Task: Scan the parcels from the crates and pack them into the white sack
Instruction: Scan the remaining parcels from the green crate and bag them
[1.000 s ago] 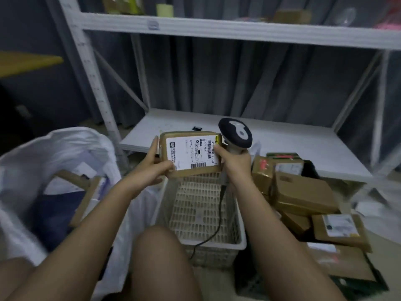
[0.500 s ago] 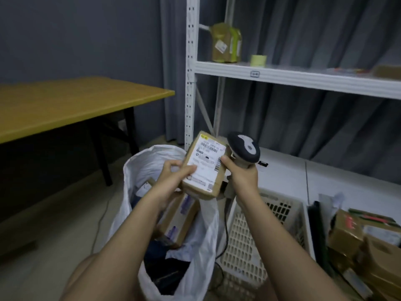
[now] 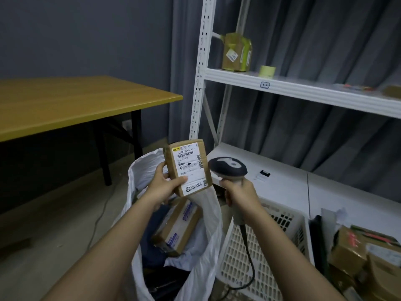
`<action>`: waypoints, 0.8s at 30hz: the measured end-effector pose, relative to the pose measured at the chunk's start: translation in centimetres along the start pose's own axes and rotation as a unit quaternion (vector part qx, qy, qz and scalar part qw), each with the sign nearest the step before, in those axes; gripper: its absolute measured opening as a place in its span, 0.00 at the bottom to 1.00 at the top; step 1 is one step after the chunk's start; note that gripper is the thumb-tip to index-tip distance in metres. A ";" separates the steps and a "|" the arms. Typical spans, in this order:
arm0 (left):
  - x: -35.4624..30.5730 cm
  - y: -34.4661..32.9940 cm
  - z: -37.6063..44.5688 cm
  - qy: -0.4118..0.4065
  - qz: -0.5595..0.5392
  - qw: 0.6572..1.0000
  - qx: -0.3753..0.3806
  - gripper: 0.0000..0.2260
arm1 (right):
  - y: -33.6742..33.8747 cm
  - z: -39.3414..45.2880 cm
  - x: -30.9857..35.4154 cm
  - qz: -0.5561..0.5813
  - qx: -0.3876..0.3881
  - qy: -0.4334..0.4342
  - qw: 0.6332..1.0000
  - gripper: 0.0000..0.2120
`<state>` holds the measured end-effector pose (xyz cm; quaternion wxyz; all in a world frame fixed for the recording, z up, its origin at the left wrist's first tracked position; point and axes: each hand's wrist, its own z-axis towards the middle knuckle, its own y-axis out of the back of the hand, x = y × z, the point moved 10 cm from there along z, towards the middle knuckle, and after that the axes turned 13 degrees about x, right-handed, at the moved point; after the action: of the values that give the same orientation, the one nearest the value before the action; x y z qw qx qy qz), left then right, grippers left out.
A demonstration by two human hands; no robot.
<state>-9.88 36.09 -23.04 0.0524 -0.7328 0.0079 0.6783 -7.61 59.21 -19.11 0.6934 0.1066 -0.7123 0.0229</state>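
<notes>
White steel shelving (image 3: 303, 90) fills the right half of the frame, and a wood-topped table (image 3: 76, 103) is seen at the upper left. Below centre, the white sack (image 3: 208, 246) stands open, with a taped box (image 3: 178, 229) and dark items already inside; its near rim is slack and partly folded inward. A white perforated crate (image 3: 277, 246) is set just beside the sack on its right, and further cardboard parcels (image 3: 364, 253) are piled at the lower right edge. A brown parcel (image 3: 187, 167) is held upright above the sack's mouth, label toward the camera, grasped from the left side by the left hand (image 3: 163, 185), whose thumb is laid across the label's lower part. The handle of a grey barcode scanner (image 3: 227, 168) is gripped by the right hand (image 3: 240, 193), with the head just beside the parcel's right edge and its cable trailing down over the crate. Whether the label has been read cannot be told. A missed scan is judged the main risk, since the scanner head appears aimed past the label rather than at it and part of the label is covered by the thumb. A drop onto the folded rim could also send the parcel outside the sack, and the trailing cable could be caught on the crate.
</notes>
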 end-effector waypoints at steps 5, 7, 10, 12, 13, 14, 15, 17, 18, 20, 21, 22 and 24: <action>-0.9 -1.1 0.4 -0.023 0.038 0.999 -0.006 0.38 | -1.2 -2.8 -0.1 -0.019 0.051 0.039 0.998 0.09; -0.9 -1.4 0.4 -0.024 0.046 0.999 -0.012 0.38 | -1.0 -3.5 0.0 -0.013 0.034 0.047 0.998 0.10; -0.8 -1.7 0.5 -0.026 0.064 0.997 -0.016 0.37 | -0.5 -3.7 -0.6 0.014 0.007 0.045 0.999 0.10; -0.6 -1.8 0.6 -0.024 0.073 0.997 -0.015 0.37 | -0.3 -3.8 -0.9 0.010 0.002 0.044 0.999 0.11; -0.4 -1.8 0.7 -0.021 0.077 0.997 -0.018 0.37 | -0.2 -3.8 -0.9 0.006 0.002 0.044 0.999 0.11; -0.2 -1.6 0.8 -0.018 0.080 0.996 -0.021 0.37 | -0.2 -3.8 -1.0 0.007 0.003 0.044 0.999 0.11; -0.1 -1.6 0.9 -0.014 0.081 0.996 -0.022 0.37 | -0.1 -3.7 -1.1 0.008 0.004 0.044 0.999 0.11; 0.1 -1.4 1.1 -0.012 0.079 0.997 -0.021 0.38 | -0.1 -3.6 -1.2 0.000 0.010 0.043 0.999 0.11; 0.3 -1.3 1.2 -0.012 0.080 0.996 -0.021 0.38 | -0.1 -3.5 -1.3 -0.004 0.014 0.044 0.999 0.11; 0.6 -0.5 1.2 -0.012 0.099 0.994 -0.037 0.37 | 0.2 -3.3 -1.5 -0.001 0.009 0.049 0.999 0.11; 0.7 0.3 1.1 -0.013 0.116 0.991 -0.061 0.37 | 0.6 -3.2 -1.7 0.010 -0.001 0.049 0.999 0.10; 0.7 1.2 0.9 -0.014 0.138 0.986 -0.094 0.36 | 1.0 -3.0 -2.1 0.023 -0.015 0.045 0.999 0.09; 0.5 3.2 0.2 -0.015 0.222 0.960 -0.169 0.32 | 2.0 -2.6 -3.1 0.042 -0.045 0.033 0.998 0.10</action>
<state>-10.26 32.98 -23.71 -0.2239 -0.7008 0.0545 0.6751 -5.35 62.00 -21.89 0.7191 0.0442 -0.6931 0.0232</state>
